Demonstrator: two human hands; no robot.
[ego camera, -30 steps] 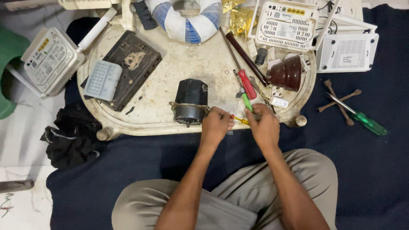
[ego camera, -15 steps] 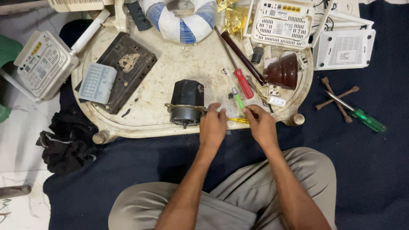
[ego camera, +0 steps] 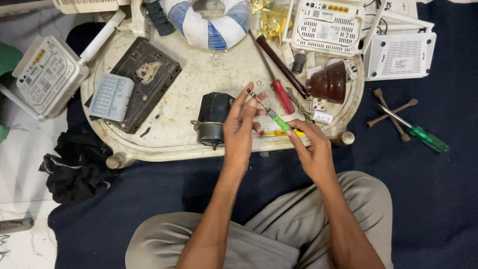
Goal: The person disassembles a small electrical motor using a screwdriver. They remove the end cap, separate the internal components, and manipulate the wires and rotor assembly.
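My right hand (ego camera: 311,149) grips the green handle of a small screwdriver (ego camera: 279,121) whose thin shaft points up and left. My left hand (ego camera: 240,130) is raised beside it, with thumb and fingertips pinched at the shaft's tip. Just left of my left hand, a small black electric motor (ego camera: 213,118) with a metal band sits near the front edge of a worn cream tray (ego camera: 199,74). A yellow-handled tool (ego camera: 279,133) lies on the tray under my hands.
On the tray lie a red-handled screwdriver (ego camera: 282,95), a dark brown rod (ego camera: 280,66), a brown cup-shaped part (ego camera: 328,83), a black plate (ego camera: 144,79) and a grey-blue keypad piece (ego camera: 111,96). White router boxes (ego camera: 47,74) ring the tray. A green screwdriver (ego camera: 423,137) lies on the dark blue cloth at right.
Both hands have lifted from the tray's front edge. The right hand now holds the green screwdriver up, and the left hand has come to its tip.
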